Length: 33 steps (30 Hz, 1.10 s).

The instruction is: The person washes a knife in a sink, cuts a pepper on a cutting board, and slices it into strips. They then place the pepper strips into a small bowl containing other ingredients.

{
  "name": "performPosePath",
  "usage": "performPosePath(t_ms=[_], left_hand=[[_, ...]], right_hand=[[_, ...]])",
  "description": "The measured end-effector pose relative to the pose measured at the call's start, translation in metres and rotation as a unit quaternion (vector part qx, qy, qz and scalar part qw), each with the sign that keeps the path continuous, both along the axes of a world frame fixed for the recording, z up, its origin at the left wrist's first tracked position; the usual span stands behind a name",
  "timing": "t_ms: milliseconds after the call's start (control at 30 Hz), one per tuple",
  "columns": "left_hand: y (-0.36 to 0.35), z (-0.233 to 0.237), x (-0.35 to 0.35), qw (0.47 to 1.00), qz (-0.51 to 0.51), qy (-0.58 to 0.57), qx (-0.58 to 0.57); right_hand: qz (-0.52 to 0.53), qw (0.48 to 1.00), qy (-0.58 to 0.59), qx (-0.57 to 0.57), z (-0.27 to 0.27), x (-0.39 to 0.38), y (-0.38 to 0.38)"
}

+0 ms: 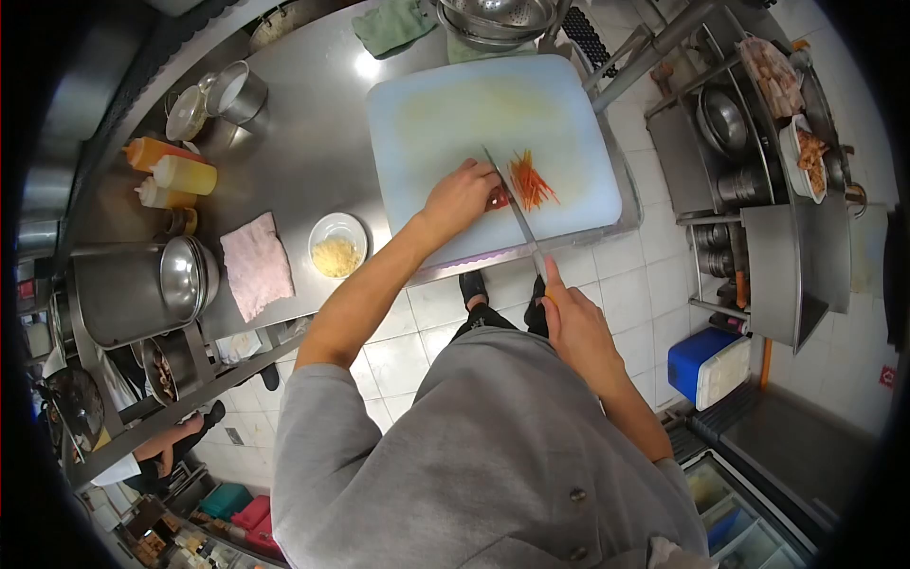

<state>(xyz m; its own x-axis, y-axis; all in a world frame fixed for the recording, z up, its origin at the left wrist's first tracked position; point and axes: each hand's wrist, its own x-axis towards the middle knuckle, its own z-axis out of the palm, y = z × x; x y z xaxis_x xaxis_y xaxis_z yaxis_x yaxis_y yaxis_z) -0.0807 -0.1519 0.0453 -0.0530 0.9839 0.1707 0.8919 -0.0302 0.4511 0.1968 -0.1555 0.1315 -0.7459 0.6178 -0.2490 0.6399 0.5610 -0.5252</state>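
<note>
My right hand (572, 321) is closed round the handle of a kitchen knife (519, 216), whose blade reaches up and left over the board. My left hand (462, 197) rests on the white cutting board (417, 114), fingers bent over a piece of red vegetable (497, 198) just left of the blade; it looks like red pepper, mostly hidden under the fingertips. To the right of the blade lies a small heap of thin red and orange strips (533, 182). A white bowl (322, 226) with pale yellow shreds (336, 256) stands left of the board.
On the steel counter (303, 114) lie a pink cloth (258, 266) and a green cloth (391, 27). Squeeze bottles (185, 174) and a metal pot (237, 93) stand at the left. Colanders (498, 17) sit behind the board. Another person (166, 446) is at lower left.
</note>
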Motion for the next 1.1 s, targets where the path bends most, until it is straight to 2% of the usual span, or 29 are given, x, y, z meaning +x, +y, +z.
performPosePath(t_ms=[267,367,467,567,667,767,900,967,1067,1100], left_hand=[[0.011,0.005,-0.007,0.999,-0.032,-0.008,-0.042],[0.015,0.003,-0.009,0.997,-0.043,-0.018,-0.056],[0.015,0.002,-0.010,0.997,-0.028,-0.003,-0.074],[0.014,-0.003,-0.012,0.998,-0.044,-0.032,-0.031],[0.016,0.002,-0.012,0.997,-0.041,-0.021,-0.064],[0.016,0.003,-0.014,0.995,-0.046,-0.018,-0.085],[0.014,-0.005,-0.014,0.997,-0.052,-0.039,-0.040],[0.014,-0.006,-0.017,0.998,-0.044,-0.029,-0.026],[0.014,-0.005,-0.018,0.996,-0.052,-0.037,-0.058],[0.014,-0.008,-0.017,0.997,-0.049,-0.038,-0.046]], right_hand=[[-0.001,1.000,0.021,-0.003,0.019,0.007,-0.007],[-0.020,1.000,-0.009,-0.018,0.017,0.002,-0.008],[-0.026,0.999,-0.002,-0.018,0.000,-0.002,-0.014],[-0.023,0.999,0.032,0.018,-0.035,-0.009,-0.009],[-0.025,0.999,0.026,0.012,-0.040,-0.029,0.001],[-0.021,0.999,-0.037,-0.027,0.002,-0.023,-0.006],[-0.023,1.000,0.016,0.005,-0.034,-0.023,-0.007],[-0.016,0.999,0.030,0.014,-0.036,-0.031,-0.002],[-0.014,0.999,-0.018,-0.025,-0.005,-0.021,-0.010],[-0.015,1.000,-0.003,-0.006,-0.013,-0.024,-0.009]])
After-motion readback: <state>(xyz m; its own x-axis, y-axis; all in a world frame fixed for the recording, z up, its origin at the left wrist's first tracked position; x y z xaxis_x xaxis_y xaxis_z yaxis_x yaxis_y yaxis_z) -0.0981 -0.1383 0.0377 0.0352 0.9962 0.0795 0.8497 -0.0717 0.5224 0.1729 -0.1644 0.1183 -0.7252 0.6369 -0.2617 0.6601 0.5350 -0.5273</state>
